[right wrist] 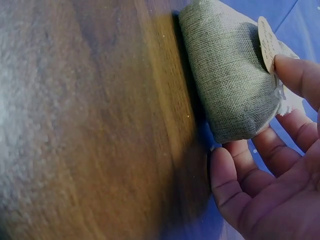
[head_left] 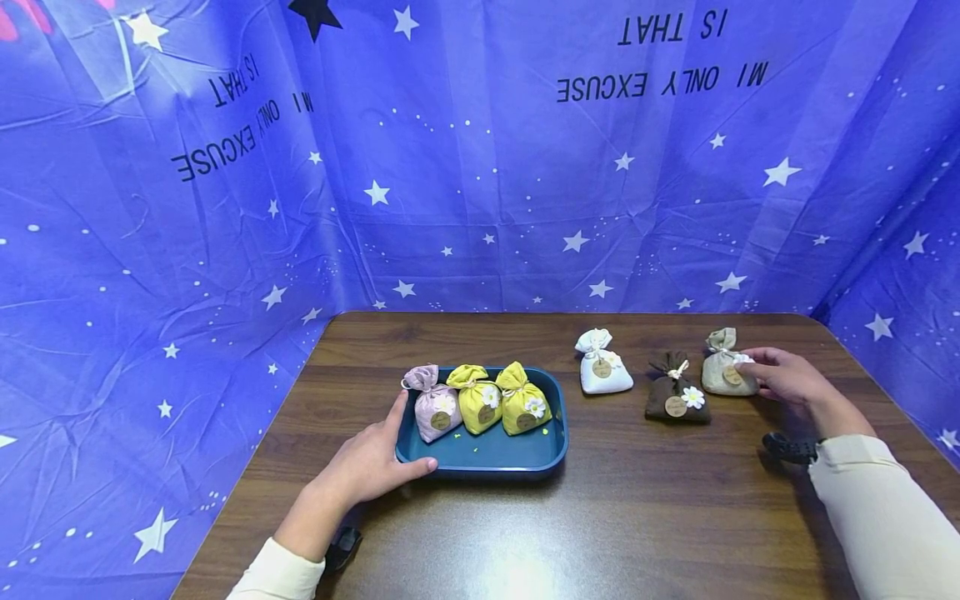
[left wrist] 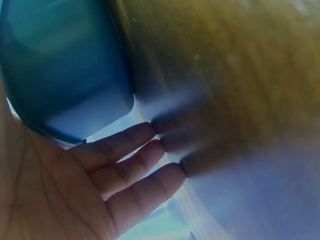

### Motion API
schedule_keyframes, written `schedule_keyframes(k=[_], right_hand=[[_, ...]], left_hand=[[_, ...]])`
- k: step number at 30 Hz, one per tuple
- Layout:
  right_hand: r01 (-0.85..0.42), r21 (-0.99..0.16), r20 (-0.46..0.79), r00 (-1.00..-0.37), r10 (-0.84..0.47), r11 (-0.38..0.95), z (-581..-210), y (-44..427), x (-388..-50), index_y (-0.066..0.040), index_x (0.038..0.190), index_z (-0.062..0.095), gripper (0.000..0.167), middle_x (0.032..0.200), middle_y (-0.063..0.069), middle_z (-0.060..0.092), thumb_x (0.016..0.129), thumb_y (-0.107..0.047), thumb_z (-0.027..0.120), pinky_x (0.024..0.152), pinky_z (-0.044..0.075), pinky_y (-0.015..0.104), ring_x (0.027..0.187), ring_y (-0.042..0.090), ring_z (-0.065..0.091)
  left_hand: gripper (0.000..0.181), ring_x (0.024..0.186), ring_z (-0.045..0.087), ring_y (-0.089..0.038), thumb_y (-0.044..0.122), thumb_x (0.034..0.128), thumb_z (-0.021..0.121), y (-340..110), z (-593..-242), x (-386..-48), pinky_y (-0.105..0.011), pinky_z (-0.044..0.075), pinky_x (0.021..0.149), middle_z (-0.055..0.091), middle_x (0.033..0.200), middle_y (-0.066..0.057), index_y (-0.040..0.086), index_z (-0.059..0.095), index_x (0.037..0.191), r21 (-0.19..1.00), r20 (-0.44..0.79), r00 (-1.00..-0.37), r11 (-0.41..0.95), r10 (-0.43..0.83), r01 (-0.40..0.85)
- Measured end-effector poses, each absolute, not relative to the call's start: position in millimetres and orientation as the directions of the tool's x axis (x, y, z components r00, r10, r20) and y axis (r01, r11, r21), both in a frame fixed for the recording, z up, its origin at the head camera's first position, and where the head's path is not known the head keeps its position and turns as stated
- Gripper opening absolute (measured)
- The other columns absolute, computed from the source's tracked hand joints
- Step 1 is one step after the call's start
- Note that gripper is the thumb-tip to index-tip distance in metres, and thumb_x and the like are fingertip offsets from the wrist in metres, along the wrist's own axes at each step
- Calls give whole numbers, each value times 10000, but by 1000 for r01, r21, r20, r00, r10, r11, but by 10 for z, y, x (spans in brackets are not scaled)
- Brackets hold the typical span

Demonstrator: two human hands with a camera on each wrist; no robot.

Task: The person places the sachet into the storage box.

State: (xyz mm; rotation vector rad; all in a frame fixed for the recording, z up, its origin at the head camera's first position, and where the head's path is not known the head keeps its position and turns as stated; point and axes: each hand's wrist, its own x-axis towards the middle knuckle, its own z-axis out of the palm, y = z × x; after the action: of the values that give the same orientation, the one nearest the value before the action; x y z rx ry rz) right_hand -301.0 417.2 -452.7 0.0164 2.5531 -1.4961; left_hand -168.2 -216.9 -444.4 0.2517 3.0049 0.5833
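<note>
Right grip (head_left: pixel 797 387): clamped on the beige bag (head_left: pixel 722 372), with the thumb (right wrist: pixel 306 77) pressed by the round tag (right wrist: pixel 268 45) at its front and the other fingers bent at its side
Beige bag: found at the right end of the bench (head_left: pixel 622 492), with its tied top pointed up; whether it was lifted a tiny bit could not be told
Left grip (head_left: pixel 366 460): spread apart and not clamped, the fingers held straight; the left side of the blue tray (head_left: pixel 480 460) was touched by the pointer finger, its front edge was touched by the thumb, and three more fingers were stretched out just beside it
Blue tray: set on the left part of the bench
In the tray: three little cloth bags were lined up along the back wall, a lilac bag (head_left: pixel 432 410) on the left, then a yellow bag (head_left: pixel 472 410), then a second yellow bag (head_left: pixel 517 407); tiny yellow bits (head_left: pixel 544 432) were seen on its floor
Out of the tray: the white bag (head_left: pixel 600 383) was placed nearest to the tray, and the brown bag (head_left: pixel 662 396) was placed between the white one and the beige one, a bit closer to the front
Pretty bits: each bag was trimmed with a white flower (head_left: pixel 693 397) and a round tag
Arms: covered by cream sleeves (head_left: pixel 885 512), with black straps (head_left: pixel 789 448) worn at the wrists
Behind: blue cloth (head_left: pixel 480 275) was hung up, covered in white stars and upside-down words
</note>
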Motion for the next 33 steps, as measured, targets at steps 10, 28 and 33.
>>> schedule_keyframes(k=[10, 28, 33], right_hand=[[102, -851, -147, -988, -47, 515, -4519, 4141, -3000, 99, 1265, 435, 494, 920, -180, 516, 988, -267, 619, 677, 522, 298, 788, 13, 520], [126, -918, -155, -987, -47, 376, -4535, 4113, -2961, -169, 1036, 545, 74, 865, -167, 550, 995, -185, 604, 671, 525, 287, 773, 40, 538], [106, -937, -133, -989, -60, 332, -4518, 4073, -2938, -183, 1006, 565, 57, 871, -139, 565, 987, -167, 616, 664, 540, 275, 771, 41, 558]], left_hand=[[1202, 1093, 627, -370, 718, 764, 685, -2176, -4447, -1675, -525, 492, 895, 615, 1248, -263, 94, 91, 1603, 373, -29, -984, 915, 178, 155], [1195, 1121, 615, -369, 715, 765, 685, -2170, -4436, -1670, -524, 485, 912, 601, 1278, -259, 109, 89, 1606, 380, -37, -985, 914, 170, 144], [1196, 1127, 613, -368, 716, 765, 684, -2165, -4427, -1671, -524, 485, 912, 598, 1288, -257, 104, 92, 1605, 383, -40, -985, 913, 170, 142]])
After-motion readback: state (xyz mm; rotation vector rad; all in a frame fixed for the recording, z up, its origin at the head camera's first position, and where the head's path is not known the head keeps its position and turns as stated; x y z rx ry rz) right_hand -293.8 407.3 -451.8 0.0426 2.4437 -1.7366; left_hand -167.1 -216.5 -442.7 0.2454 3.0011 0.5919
